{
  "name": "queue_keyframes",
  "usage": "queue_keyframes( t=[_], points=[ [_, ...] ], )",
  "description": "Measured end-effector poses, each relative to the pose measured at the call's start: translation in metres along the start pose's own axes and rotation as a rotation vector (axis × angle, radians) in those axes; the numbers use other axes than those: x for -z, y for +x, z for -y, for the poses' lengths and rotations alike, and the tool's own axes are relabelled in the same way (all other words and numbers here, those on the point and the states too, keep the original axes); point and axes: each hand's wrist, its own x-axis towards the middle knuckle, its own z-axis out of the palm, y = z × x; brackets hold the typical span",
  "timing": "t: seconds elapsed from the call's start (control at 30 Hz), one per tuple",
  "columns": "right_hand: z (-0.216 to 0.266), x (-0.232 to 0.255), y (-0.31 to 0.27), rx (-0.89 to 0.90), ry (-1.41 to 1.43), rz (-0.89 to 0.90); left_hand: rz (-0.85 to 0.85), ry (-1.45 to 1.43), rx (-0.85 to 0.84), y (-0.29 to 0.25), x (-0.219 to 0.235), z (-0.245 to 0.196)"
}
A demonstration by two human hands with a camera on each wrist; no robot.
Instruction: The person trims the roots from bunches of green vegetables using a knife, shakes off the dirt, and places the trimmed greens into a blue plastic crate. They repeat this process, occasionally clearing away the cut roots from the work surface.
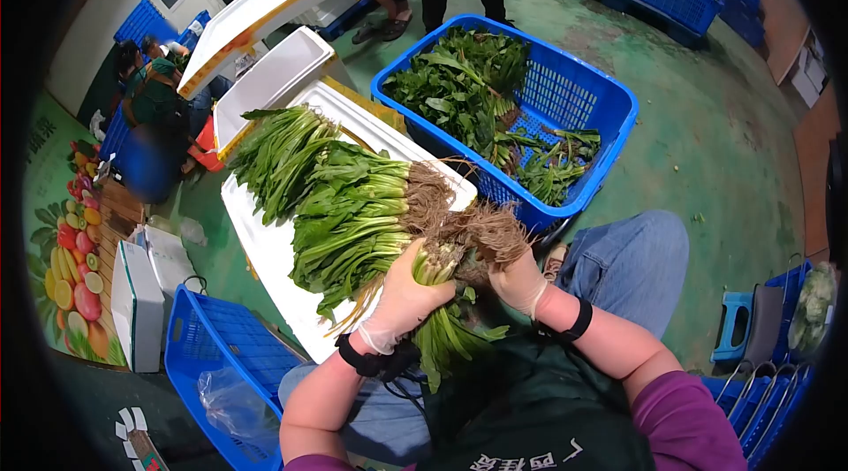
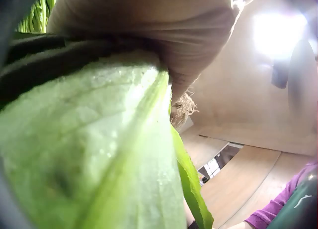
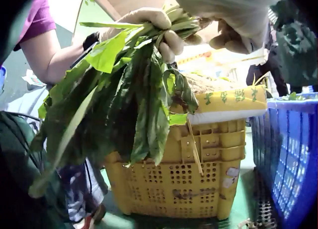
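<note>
Gloved in thin white, my left hand grips a bunch of leafy greens around its pale stems, over my lap. Its long leaves hang down from the hand in the right wrist view. My right hand, also gloved, holds the brown roots at the other end, its fingers curled in the right wrist view. A broad leaf fills much of the left wrist view. Beside the left hand, more rooted bunches lie in a row on a white foam board, roots towards me.
A blue crate with loose greens stands ahead on the right. Under the foam is a yellow crate. An open blue crate with a plastic bag stands at left. Other people are at the back.
</note>
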Motion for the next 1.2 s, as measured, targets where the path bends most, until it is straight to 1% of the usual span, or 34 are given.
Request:
queue_keyframes(
  t=[0.03,0.07,0.1,0.17,0.2,0.23,0.3,0.33,0.37,0.4,0.43,0.47,0.5,0.57,0.6,0.63,0.7,0.73,0.77,0.83,0.97,1.03,1.1,1.13,1.17,1.2],
  points=[
    [-0.005,-0.002,-0.002,-0.099,0.161,-0.029,-0.001,0.004,-0.004,0.000,0.000,-0.001],
    [0.004,0.003,0.002,-0.148,0.252,-0.014,0.002,-0.050,0.019,-0.001,-0.001,-0.003],
    [0.013,0.008,0.007,-0.143,0.257,-0.013,0.003,-0.104,0.041,-0.002,-0.001,-0.005],
    [0.028,0.016,0.014,0.014,-0.037,0.056,0.007,-0.150,0.036,-0.002,0.002,-0.008],
    [0.027,0.020,0.013,-0.142,0.039,0.180,0.021,-0.199,0.065,-0.001,0.005,-0.007],
    [0.023,0.023,0.011,-0.139,0.040,0.180,0.036,-0.248,0.095,0.000,0.008,-0.007],
    [0.025,0.027,0.014,-0.526,0.326,0.465,0.034,-0.261,0.106,-0.001,0.008,-0.008],
    [0.032,0.024,0.010,-0.452,0.387,0.331,0.023,-0.158,0.054,-0.003,0.007,-0.006],
    [0.032,0.022,0.011,-0.453,0.385,0.332,0.012,-0.055,0.002,-0.005,0.006,-0.005],
    [0.031,0.020,0.011,-0.467,0.448,0.351,-0.017,0.059,-0.008,-0.010,0.001,-0.010],
    [0.030,0.018,0.011,-0.483,0.512,0.369,-0.024,0.189,-0.074,-0.011,-0.002,-0.004],
    [0.037,0.013,0.014,-0.356,0.597,0.293,-0.037,0.317,-0.088,-0.013,-0.004,-0.007],
    [0.039,0.011,0.015,-0.364,0.597,0.296,-0.051,0.444,-0.097,-0.017,-0.007,-0.011],
    [0.039,0.012,0.016,-0.284,0.552,0.328,-0.062,0.482,-0.083,-0.019,-0.007,-0.010],
    [0.037,0.013,0.018,-0.310,0.571,0.383,-0.075,0.528,-0.076,-0.019,-0.006,-0.010],
    [0.036,0.014,0.019,-0.315,0.573,0.387,-0.076,0.526,-0.070,-0.020,-0.005,-0.010],
    [0.034,0.013,0.021,-0.344,0.692,0.418,-0.046,0.400,-0.089,-0.019,-0.001,-0.010],
    [0.029,0.011,0.019,-0.332,0.725,0.423,-0.031,0.354,-0.045,-0.019,0.000,-0.009],
    [0.028,0.010,0.017,-0.332,0.728,0.427,-0.035,0.354,-0.042,-0.019,0.001,-0.008],
    [0.026,0.008,0.014,-0.337,0.632,0.415,-0.003,0.195,0.001,-0.020,0.000,-0.006],
    [0.019,0.005,0.007,-0.318,0.699,0.409,0.029,0.111,0.078,-0.021,0.001,0.000],
    [0.017,0.005,0.007,-0.360,0.659,0.352,-0.002,0.079,0.119,-0.022,0.001,0.002],
    [-0.022,0.002,-0.001,-0.341,0.581,0.235,0.000,0.020,0.113,-0.021,0.005,0.000],
    [-0.034,0.009,0.002,-0.435,0.608,0.171,0.010,-0.035,0.111,-0.022,0.009,-0.003],
    [-0.044,0.019,0.005,-0.407,0.459,0.217,0.009,-0.029,0.047,-0.023,0.014,-0.016],
    [-0.038,0.028,0.006,-0.432,0.177,0.277,0.001,-0.018,0.011,-0.023,0.020,-0.023]
  ],
)
